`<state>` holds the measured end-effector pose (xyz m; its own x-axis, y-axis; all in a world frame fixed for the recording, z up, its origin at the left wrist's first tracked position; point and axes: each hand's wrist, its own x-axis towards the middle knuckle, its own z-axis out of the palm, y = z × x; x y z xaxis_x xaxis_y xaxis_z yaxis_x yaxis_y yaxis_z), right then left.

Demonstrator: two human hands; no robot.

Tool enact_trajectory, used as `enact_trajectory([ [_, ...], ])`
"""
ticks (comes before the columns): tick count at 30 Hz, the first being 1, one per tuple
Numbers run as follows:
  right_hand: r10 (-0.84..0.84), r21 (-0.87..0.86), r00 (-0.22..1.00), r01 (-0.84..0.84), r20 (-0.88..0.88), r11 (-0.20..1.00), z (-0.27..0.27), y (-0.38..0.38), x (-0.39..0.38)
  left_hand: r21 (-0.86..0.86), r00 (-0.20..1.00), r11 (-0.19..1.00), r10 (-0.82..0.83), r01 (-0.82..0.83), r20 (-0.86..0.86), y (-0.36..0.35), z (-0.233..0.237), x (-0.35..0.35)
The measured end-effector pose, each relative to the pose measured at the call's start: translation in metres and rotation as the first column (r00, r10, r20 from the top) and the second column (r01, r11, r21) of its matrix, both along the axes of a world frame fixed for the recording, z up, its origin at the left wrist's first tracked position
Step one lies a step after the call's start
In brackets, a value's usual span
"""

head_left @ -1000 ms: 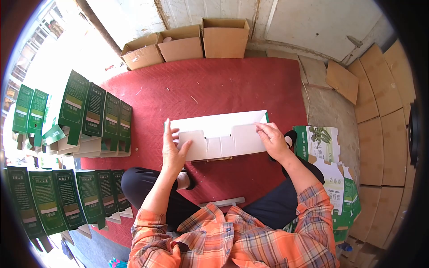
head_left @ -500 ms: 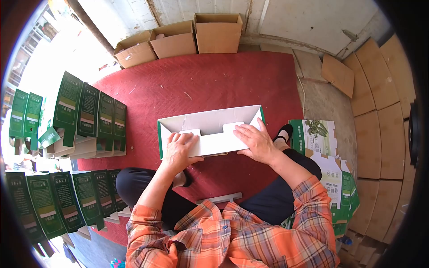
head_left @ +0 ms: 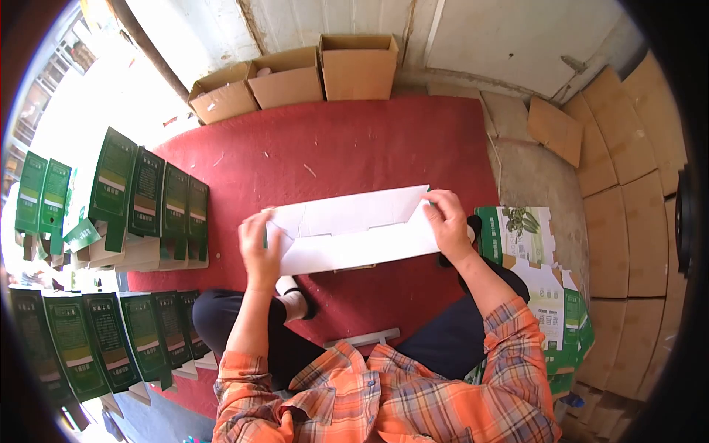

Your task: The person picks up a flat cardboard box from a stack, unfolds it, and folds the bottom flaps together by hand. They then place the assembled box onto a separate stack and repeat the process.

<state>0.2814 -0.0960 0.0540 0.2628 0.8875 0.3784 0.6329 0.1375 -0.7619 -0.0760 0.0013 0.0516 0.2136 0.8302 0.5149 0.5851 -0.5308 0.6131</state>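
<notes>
Between my hands is a partly folded carton [head_left: 362, 247], white inside, with a trace of green outside at its ends. My left hand [head_left: 260, 249] grips its left end, fingers over the edge and the thumb on the inner side. At the right end, my right hand [head_left: 447, 221] is curled over the corner, its fingertips at the top edge. The carton lies slightly tilted, its right end farther from me. Its outer faces are mostly hidden.
Green printed cartons [head_left: 162, 210] stand in rows on the left. Flat printed carton sheets [head_left: 546, 295] lie at my right. Open brown boxes [head_left: 358, 74] line the back of the red mat [head_left: 354, 148]. Brown cardboard [head_left: 609, 236] is stacked along the right side.
My hands have moved from the front panel out to the carton's two ends. The inner flaps now lie folded flat along the panel, and the carton has shifted slightly toward me.
</notes>
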Motion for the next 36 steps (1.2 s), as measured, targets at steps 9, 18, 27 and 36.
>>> enact_trajectory([
  [9,-0.384,-0.784,0.784,-0.2,-0.488,0.588,-0.074,0.017,0.039,-0.937,0.749,0.267,0.568,0.224,0.341,0.06,-0.117,-0.052],
  [18,-0.102,-0.197,0.472,-0.156,-0.875,0.968,-0.015,0.005,0.037,-0.45,0.279,0.66,0.355,0.602,0.892,0.032,-0.002,-0.011],
  [27,-0.35,-0.456,0.461,-0.138,-0.815,0.879,-0.04,-0.005,0.046,-0.749,0.638,0.514,0.419,0.419,0.645,0.025,-0.057,-0.014],
  [36,-0.418,-0.628,0.692,-0.067,-0.588,0.775,-0.081,-0.029,0.044,-0.914,0.785,0.307,0.481,0.266,0.39,0.0,-0.057,-0.011],
])
